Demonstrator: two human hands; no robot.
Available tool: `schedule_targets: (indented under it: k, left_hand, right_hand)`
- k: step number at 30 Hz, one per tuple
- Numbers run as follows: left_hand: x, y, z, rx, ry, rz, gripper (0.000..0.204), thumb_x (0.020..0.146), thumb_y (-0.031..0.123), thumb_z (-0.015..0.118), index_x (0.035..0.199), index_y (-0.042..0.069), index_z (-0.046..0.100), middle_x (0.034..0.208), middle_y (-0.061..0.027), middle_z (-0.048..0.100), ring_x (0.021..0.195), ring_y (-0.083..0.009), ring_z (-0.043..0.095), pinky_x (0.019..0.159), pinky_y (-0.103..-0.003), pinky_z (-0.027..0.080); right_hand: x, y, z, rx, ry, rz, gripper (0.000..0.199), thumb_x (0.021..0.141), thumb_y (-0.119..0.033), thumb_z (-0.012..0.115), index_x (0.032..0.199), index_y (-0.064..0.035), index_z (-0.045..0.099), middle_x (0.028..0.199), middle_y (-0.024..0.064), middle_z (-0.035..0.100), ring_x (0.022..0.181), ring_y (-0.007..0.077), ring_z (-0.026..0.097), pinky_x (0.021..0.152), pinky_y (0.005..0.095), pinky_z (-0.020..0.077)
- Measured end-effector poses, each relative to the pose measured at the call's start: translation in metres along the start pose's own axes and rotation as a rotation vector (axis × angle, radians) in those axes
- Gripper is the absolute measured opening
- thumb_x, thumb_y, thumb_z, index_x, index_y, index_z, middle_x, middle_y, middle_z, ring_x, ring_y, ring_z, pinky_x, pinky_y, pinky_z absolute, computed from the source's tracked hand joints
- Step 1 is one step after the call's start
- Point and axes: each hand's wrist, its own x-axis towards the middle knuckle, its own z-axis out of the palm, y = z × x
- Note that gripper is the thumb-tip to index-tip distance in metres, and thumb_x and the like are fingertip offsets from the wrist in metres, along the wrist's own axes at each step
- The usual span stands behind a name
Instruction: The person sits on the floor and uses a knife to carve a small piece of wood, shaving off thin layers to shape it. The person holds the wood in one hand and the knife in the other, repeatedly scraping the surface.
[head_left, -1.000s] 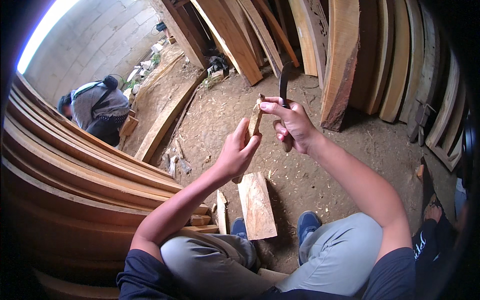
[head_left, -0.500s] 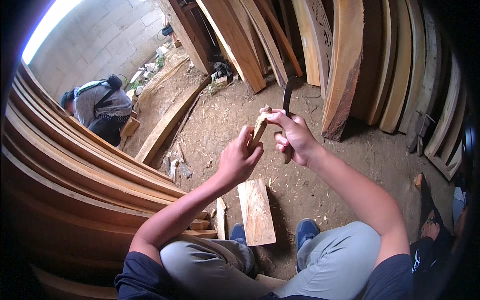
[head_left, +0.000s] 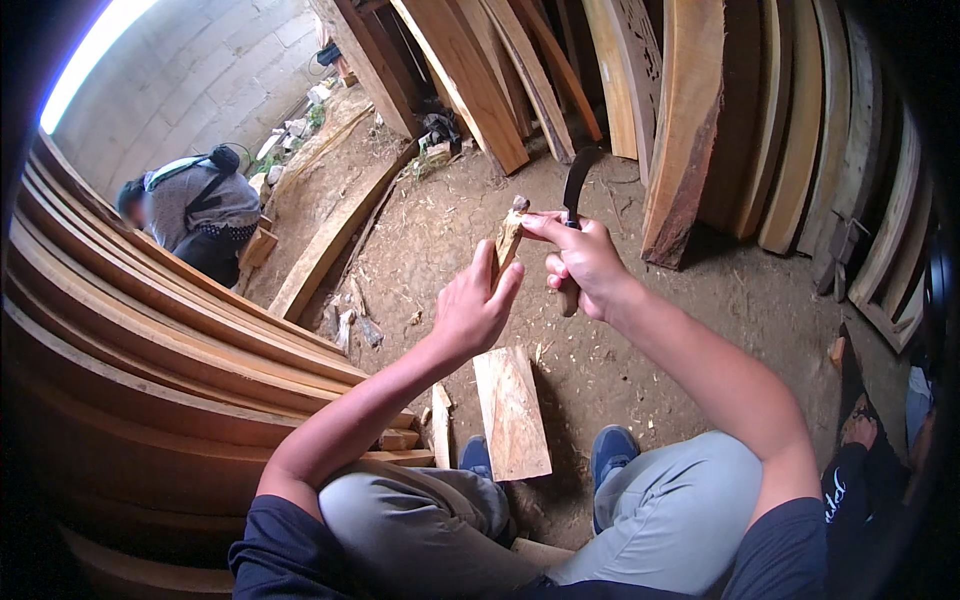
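Note:
My left hand [head_left: 474, 306] is closed round a short, roughly whittled piece of wood [head_left: 508, 236], held tilted with its knobbly dark tip pointing up and away. In my right hand [head_left: 588, 265] is a curved knife [head_left: 577, 183] with a dark, hooked blade standing upward. Its wooden handle shows below my fingers. My right thumb and forefinger reach over to the upper end of the wood and touch it, while the blade stands apart from it on the right. A flat wooden block [head_left: 512, 415] lies on the ground between my feet.
Long planks [head_left: 180, 330] are stacked along my left. More boards [head_left: 690, 130] lean upright at the back and right. A beam [head_left: 340, 235] lies on the dirt, with wood chips around. One person [head_left: 205, 205] bends at the far left; another's arm [head_left: 855, 450] shows at the right edge.
Both hands have shifted slightly left with the wood and the knife. The wood's knobbly tip has risen a little, and the knife blade still points up.

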Motion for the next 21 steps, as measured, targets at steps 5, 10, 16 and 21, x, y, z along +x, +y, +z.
schedule_targets:
  k: [5, 10, 16, 21]
  left_hand:
    - [0.004, -0.007, 0.003, -0.049, -0.009, 0.013, 0.043, 0.1, 0.038, 0.054, 0.123, 0.003, 0.046, 0.08, -0.0171, 0.057, 0.074, -0.0318, 0.058, 0.068, -0.043, 0.044]
    - [0.003, 0.001, 0.001, -0.076, -0.044, -0.015, 0.042, 0.098, 0.037, 0.057, 0.126, 0.008, 0.045, 0.093, -0.0165, 0.064, 0.088, -0.0373, 0.065, 0.076, -0.046, 0.048]
    - [0.0, -0.003, 0.005, -0.143, 0.001, 0.031, 0.041, 0.098, 0.037, 0.058, 0.124, 0.007, 0.047, 0.095, -0.0184, 0.066, 0.09, -0.0367, 0.066, 0.077, -0.046, 0.049]
    - [0.005, -0.017, 0.015, -0.325, 0.04, 0.096, 0.034, 0.101, 0.026, 0.058, 0.121, 0.002, 0.046, 0.077, -0.0049, 0.052, 0.07, -0.0124, 0.045, 0.063, -0.032, 0.041]
  right_hand:
    - [-0.004, -0.003, 0.003, 0.021, 0.006, -0.042, 0.025, 0.091, -0.024, 0.071, 0.106, -0.0051, 0.064, 0.083, 0.0003, 0.063, 0.047, 0.0028, 0.044, 0.042, 0.0227, 0.0406]
    - [0.0, 0.003, -0.001, 0.042, 0.028, -0.049, 0.027, 0.089, -0.025, 0.073, 0.105, -0.0054, 0.063, 0.083, 0.0003, 0.063, 0.047, 0.0029, 0.044, 0.043, 0.0226, 0.0407]
    - [-0.002, 0.004, 0.001, 0.074, 0.024, -0.086, 0.023, 0.091, -0.022, 0.071, 0.102, -0.0039, 0.064, 0.077, 0.0012, 0.062, 0.046, 0.0036, 0.045, 0.042, 0.023, 0.042]
    - [0.003, 0.007, 0.001, -0.084, 0.003, -0.154, 0.028, 0.094, -0.025, 0.068, 0.107, -0.0022, 0.061, 0.097, 0.0075, 0.067, 0.047, 0.0029, 0.044, 0.041, 0.0229, 0.0413]
